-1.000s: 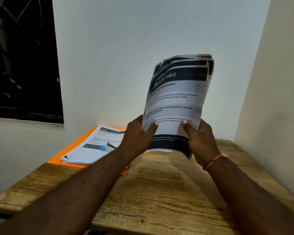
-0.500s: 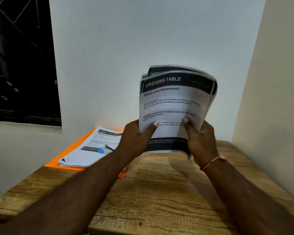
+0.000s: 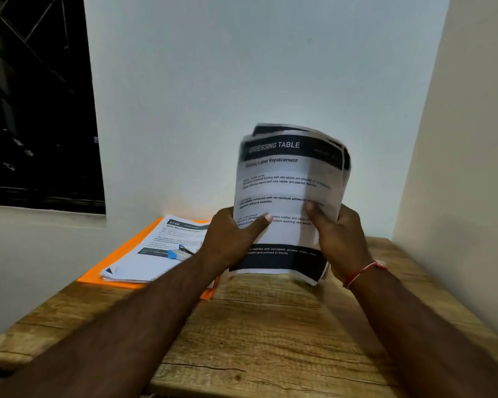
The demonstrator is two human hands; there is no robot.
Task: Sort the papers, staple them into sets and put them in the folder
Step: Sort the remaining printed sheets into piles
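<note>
Here, left hand [image 3: 230, 239] and right hand [image 3: 342, 239] fingers [image 3: 258, 224] pinch papers [image 3: 288, 179] — wooden table [image 3: 270, 326], white walls [image 3: 242, 81].

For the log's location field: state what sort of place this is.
Probably a small desk nook in a home or office: a plank wooden table set into a corner of bare walls, a dark window at left, a stack of papers on an orange folder.

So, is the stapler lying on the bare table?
No, the stapler lies on the papers that rest on the orange folder.
</note>
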